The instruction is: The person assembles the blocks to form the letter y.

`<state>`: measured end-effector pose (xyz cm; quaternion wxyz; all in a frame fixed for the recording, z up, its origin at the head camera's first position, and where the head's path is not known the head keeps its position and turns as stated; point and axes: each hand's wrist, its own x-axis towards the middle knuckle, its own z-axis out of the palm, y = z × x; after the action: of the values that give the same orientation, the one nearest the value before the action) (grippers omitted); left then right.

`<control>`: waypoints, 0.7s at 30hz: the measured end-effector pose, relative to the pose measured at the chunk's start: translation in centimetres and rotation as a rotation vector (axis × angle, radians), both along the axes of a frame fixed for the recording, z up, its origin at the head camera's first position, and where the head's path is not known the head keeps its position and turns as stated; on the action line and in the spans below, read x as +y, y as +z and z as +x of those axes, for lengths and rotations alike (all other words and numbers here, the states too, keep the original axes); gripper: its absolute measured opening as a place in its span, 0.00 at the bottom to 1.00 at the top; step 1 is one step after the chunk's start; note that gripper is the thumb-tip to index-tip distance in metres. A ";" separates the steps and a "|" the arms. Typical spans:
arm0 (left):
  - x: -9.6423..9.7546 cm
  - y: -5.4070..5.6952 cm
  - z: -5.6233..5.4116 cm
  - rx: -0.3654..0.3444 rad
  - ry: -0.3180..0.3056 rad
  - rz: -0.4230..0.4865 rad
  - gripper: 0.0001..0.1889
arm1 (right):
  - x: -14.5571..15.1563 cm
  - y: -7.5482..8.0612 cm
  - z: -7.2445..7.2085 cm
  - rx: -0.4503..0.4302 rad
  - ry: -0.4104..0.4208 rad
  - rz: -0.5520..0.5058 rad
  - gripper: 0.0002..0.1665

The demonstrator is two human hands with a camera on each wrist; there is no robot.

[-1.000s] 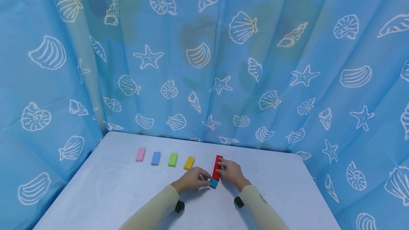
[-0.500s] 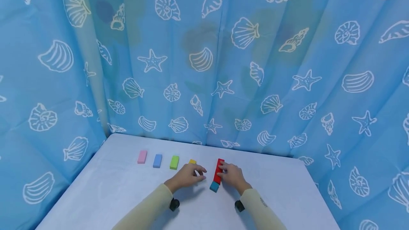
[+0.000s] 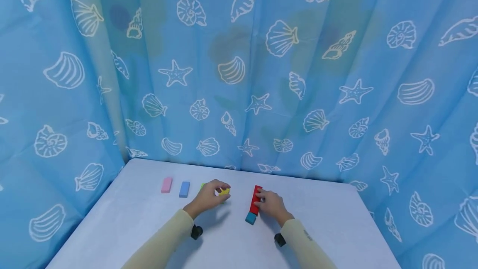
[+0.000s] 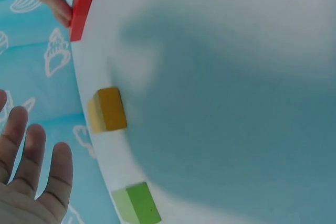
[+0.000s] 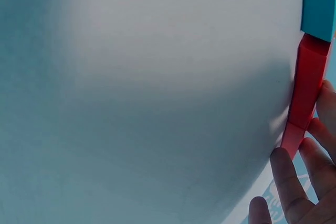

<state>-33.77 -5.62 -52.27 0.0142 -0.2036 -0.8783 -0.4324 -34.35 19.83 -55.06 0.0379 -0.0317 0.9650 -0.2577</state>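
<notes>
My left hand (image 3: 208, 194) hovers at the yellow block (image 3: 224, 192), thumb and fingers spread about it in the head view. The left wrist view shows that block (image 4: 111, 109) on the table, apart from the visible fingers (image 4: 34, 153). To the right, my right hand (image 3: 273, 206) holds the long red piece (image 3: 255, 199) by its side, fingertips near its far end. A seam crosses this red piece (image 5: 307, 85) in the right wrist view, as if two blocks lie end to end. A teal block (image 3: 251, 218) sits against its near end.
Left of the hands lie a pink block (image 3: 166, 185) and a blue block (image 3: 184, 189). The green block (image 4: 137, 203) is mostly hidden by my left hand in the head view. A shell-print curtain (image 3: 224, 94) hangs behind the white table (image 3: 231, 244).
My left hand has let go of the teal block and moved left and away from me to the yellow block. The right hand stays on the red piece.
</notes>
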 end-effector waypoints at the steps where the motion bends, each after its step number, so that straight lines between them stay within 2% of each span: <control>1: -0.1 0.0 -0.1 0.005 0.002 0.010 0.13 | 0.0 0.0 0.1 0.001 0.001 0.007 0.32; 7: -0.7 0.0 -0.6 -0.010 0.017 0.020 0.17 | -0.1 -0.2 0.2 0.015 -0.003 0.007 0.31; 15: -0.4 -0.5 -0.8 -0.138 0.020 0.112 0.27 | -0.1 -0.1 0.5 0.016 0.008 -0.012 0.31; 21: 0.2 -1.1 -0.9 -0.188 0.032 0.098 0.28 | -0.1 0.1 0.3 0.011 0.004 -0.010 0.30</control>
<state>-34.70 -5.46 -53.41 -0.0515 -0.1469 -0.8567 -0.4917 -34.01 19.71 -54.91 0.0328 -0.0351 0.9637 -0.2625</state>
